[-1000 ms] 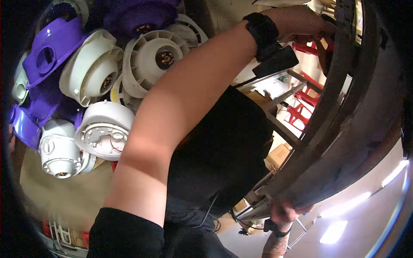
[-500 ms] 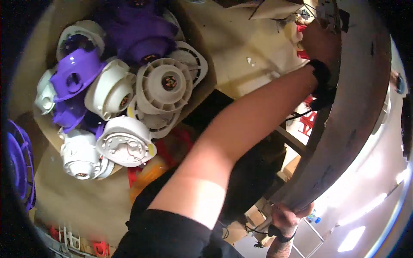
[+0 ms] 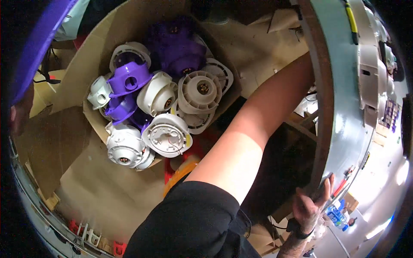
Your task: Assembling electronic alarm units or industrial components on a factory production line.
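My left arm, in a black sleeve, reaches across to the upper right and passes behind the edge of a grey worktable (image 3: 344, 107). The left hand is hidden behind that table edge. My right hand (image 3: 309, 207), with a dark band at the wrist, rests at the table's near corner, its fingers stretched out and apart. A red-handled tool (image 3: 340, 188) lies on the tabletop close to the right hand. Left of my left arm, a cardboard box (image 3: 97, 122) holds several white motor housings (image 3: 167, 135) and purple housings (image 3: 129, 79), piled at different angles.
Several white housings (image 3: 370, 73) stand on the table, near a yellow-handled tool (image 3: 351, 19). At the far left is a large purple part (image 3: 38, 47), with what looks like another person's hand (image 3: 19, 114) below it. Red and white frames (image 3: 92, 236) lie low at left.
The view has swung, so the box sits further right and more tabletop shows. My left hand has gone out of sight behind the table edge. The right hand's fingers have straightened.
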Demonstrator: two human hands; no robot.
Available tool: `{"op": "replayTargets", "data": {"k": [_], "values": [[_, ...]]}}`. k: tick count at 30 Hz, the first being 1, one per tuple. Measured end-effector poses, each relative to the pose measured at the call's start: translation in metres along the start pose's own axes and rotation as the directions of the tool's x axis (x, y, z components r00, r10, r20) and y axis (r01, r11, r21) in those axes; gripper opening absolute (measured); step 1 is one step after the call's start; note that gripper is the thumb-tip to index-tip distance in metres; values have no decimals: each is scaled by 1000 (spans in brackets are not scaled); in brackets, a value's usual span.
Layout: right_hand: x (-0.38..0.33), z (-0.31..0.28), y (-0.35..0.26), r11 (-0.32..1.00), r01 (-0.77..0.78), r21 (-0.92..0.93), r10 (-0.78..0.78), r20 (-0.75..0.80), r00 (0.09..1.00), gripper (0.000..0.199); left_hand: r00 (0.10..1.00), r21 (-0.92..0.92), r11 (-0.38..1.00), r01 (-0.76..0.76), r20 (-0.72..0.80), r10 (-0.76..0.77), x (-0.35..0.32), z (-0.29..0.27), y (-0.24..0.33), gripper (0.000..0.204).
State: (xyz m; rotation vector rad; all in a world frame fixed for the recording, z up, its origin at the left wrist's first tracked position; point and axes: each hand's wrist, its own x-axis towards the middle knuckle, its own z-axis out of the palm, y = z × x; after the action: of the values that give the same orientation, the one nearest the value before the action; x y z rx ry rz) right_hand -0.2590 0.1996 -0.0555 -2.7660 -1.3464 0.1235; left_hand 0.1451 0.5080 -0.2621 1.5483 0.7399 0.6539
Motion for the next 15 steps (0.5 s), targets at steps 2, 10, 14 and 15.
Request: {"op": "replayTargets", "data": {"k": [2, 10, 14, 15], "values": [[-22, -20, 16, 961, -202, -190, 213, 38, 976, 32, 978, -156, 987, -44, 194, 74, -128, 17, 42, 27], [-11, -22, 8, 982, -164, -91, 169, 45, 985, 34, 891, 21, 938, -346, 322, 321, -89, 8, 14, 26], [-11, -22, 11, 980, -172, -104, 176, 39, 984, 35, 812, 60, 883, -465, 426, 399, -95, 7, -12, 26], [-9, -22, 9, 977, -181, -113, 187, 40, 982, 36, 793, 73, 866, -494, 446, 415, -91, 5, -17, 26]]}}
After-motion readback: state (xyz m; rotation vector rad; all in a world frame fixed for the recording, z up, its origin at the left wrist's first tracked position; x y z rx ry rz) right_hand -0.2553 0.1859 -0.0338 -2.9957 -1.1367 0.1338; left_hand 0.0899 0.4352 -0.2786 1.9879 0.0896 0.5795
